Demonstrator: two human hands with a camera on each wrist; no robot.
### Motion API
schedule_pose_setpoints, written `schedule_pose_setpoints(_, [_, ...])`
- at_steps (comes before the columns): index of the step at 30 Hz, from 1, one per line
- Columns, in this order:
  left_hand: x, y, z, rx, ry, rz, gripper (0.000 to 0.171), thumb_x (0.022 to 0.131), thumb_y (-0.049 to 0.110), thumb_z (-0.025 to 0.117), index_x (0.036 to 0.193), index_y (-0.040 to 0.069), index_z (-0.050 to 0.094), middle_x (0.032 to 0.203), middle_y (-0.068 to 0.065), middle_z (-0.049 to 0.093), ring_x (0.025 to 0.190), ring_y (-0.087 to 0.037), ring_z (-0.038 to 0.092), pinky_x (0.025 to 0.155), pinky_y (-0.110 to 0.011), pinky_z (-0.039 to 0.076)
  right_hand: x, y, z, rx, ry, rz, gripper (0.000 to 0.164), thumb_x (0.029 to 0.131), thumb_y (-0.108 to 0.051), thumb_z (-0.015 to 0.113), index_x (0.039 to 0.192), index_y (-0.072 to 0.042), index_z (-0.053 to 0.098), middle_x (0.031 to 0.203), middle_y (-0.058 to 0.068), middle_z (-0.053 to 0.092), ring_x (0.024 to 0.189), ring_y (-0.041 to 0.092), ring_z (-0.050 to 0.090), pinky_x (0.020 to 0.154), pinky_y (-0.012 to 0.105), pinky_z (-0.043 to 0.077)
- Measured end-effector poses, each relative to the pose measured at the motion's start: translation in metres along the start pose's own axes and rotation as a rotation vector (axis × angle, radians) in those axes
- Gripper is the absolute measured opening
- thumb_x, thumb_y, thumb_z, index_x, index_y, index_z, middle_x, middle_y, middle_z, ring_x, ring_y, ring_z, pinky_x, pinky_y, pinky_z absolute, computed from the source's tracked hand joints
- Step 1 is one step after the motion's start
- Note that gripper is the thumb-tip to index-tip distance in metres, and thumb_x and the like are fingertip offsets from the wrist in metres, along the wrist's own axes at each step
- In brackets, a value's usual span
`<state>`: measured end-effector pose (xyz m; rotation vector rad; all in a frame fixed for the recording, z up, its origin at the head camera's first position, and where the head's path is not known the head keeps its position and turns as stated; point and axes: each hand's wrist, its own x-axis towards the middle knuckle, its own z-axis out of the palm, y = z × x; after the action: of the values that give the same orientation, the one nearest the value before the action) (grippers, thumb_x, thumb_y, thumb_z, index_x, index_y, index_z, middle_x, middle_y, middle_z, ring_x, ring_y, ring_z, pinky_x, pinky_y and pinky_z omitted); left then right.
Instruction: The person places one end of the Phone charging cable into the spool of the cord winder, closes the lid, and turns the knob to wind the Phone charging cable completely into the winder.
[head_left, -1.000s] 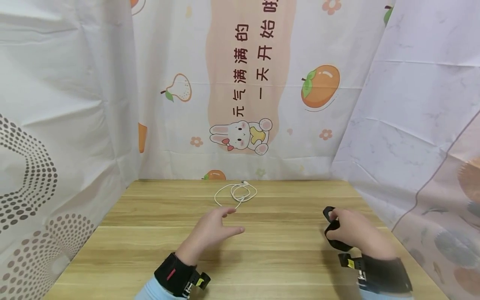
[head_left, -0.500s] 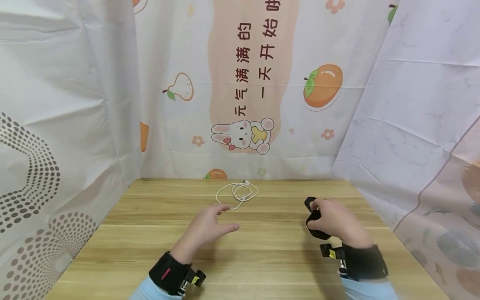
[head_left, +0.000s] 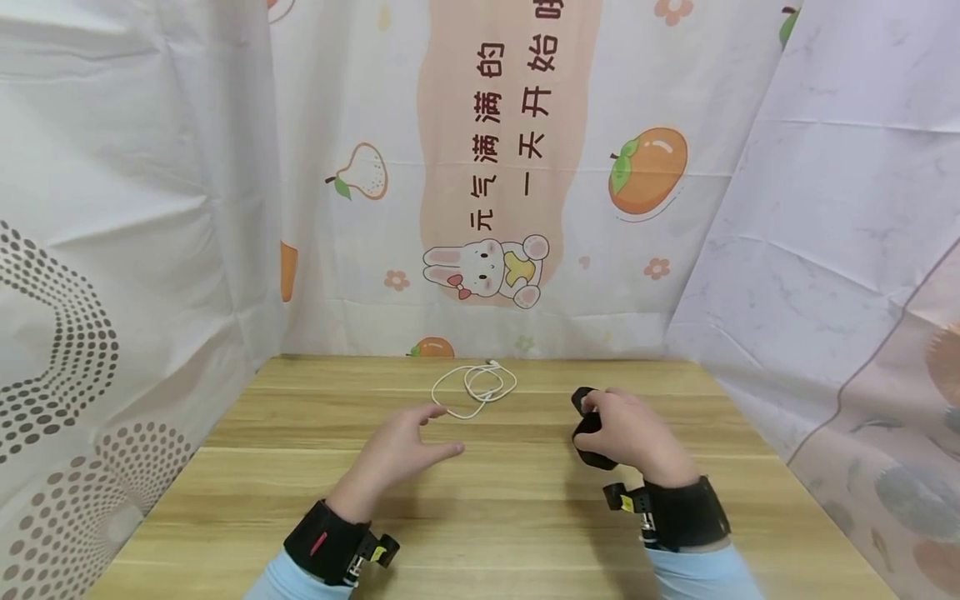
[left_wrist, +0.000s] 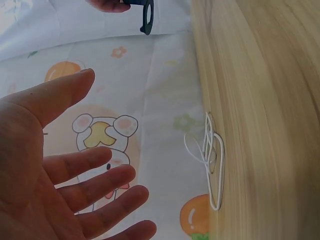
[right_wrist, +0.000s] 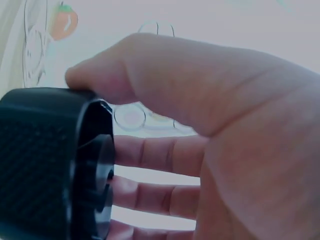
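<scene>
My right hand (head_left: 633,433) pinches a black hollow plastic piece (head_left: 594,454) between thumb and fingers, over the right half of the table. It has a ring-like part at its far end in the head view. The right wrist view shows its textured outer wall (right_wrist: 35,165) and a hollow inside, with the thumb on its top edge and fingertips at the far side. My left hand (head_left: 386,458) hovers over the table left of centre, fingers relaxed and spread, holding nothing. Beyond its fingertips a white cable (head_left: 480,392) lies loosely coiled near the back edge.
The wooden table (head_left: 487,533) ends at a printed curtain (head_left: 360,275) at the back. White sheets hang along its left (head_left: 150,208) and right (head_left: 810,250) sides. Both wrists wear black bands (head_left: 326,542) with small cameras.
My right hand has moved left across the table with the black plastic piece in it. My left hand has drifted slightly left. The cable lies where it was.
</scene>
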<state>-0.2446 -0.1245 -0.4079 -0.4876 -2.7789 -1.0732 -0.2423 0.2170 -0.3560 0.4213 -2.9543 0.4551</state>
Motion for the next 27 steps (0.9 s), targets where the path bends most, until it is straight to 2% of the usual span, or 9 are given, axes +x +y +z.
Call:
schedule_pose_setpoints(6, [-0.002,-0.004,-0.005,-0.004,0.007,0.014,0.063,0.083,0.048,0.083,0.133,0.013,0.067,0.133,-0.007,0.065,0.119,-0.033,0.062,0.096,-0.052,0.051,0.01,-0.026,0.012,0.0,0.004,-0.033,0.029,0.075,-0.028,0.078,0.098,-0.013,0.069,0.092,0.003,0.061,0.079,0.019,0.057,0.073,0.039,0.051])
schedule_pose_setpoints(14, [-0.002,-0.008,-0.009,0.006,0.014,-0.006,0.063,0.082,0.048,0.084,0.132,0.013,0.068,0.132,-0.005,0.066,0.119,-0.033,0.062,0.097,-0.05,0.051,0.022,-0.053,0.025,0.028,0.007,-0.058,0.03,0.074,-0.029,0.08,0.098,-0.014,0.07,0.095,0.002,0.062,0.08,0.017,0.057,0.073,0.037,0.051])
schedule_pose_setpoints(20, [-0.002,-0.009,-0.012,0.019,0.014,-0.014,0.063,0.082,0.047,0.084,0.132,0.013,0.068,0.132,-0.005,0.066,0.119,-0.032,0.062,0.097,-0.05,0.051,0.027,-0.069,0.031,0.035,-0.002,-0.07,0.032,0.073,-0.03,0.08,0.1,-0.013,0.072,0.099,0.003,0.063,0.08,0.016,0.057,0.072,0.036,0.051])
schedule_pose_setpoints(27, [-0.002,-0.01,-0.017,0.028,0.012,-0.054,0.065,0.081,0.051,0.084,0.132,0.014,0.068,0.132,-0.005,0.066,0.12,-0.031,0.062,0.097,-0.05,0.051,0.031,-0.082,0.034,0.01,0.009,-0.109,0.03,0.073,-0.03,0.08,0.098,-0.014,0.071,0.097,0.001,0.062,0.077,0.016,0.056,0.067,0.034,0.05])
